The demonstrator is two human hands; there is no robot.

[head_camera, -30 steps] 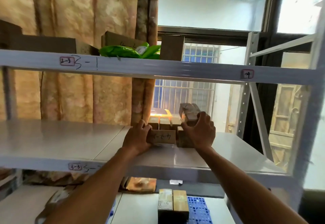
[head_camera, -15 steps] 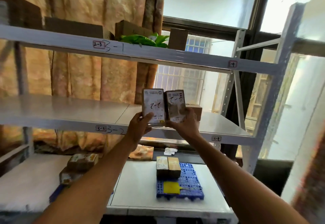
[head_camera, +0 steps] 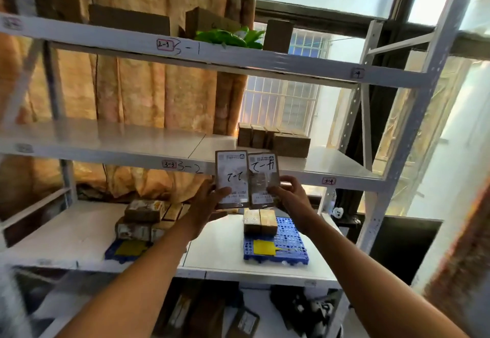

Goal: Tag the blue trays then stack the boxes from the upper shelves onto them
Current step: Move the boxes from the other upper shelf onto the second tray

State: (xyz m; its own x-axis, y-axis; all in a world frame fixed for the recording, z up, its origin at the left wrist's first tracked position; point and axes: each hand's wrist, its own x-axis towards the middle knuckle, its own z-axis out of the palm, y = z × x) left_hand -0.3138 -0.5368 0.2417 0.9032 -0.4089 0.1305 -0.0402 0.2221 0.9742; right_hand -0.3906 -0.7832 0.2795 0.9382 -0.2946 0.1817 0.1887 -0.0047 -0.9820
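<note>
Big metal rack (head_camera: 413, 104) fills the view, more boxes (head_camera: 275, 138) sitting on its middle shelf and two blue trays on the lower one: right tray (head_camera: 291, 251) with a yellow tag (head_camera: 263, 246) and two boxes, left tray (head_camera: 124, 251) stacked too. Up front, left hand (head_camera: 209, 201) fingers grasp one labelled box (head_camera: 231, 178), right hand (head_camera: 291, 195) fingers grasp the other box (head_camera: 263, 180) (side by side, touching, above the right tray).
</note>
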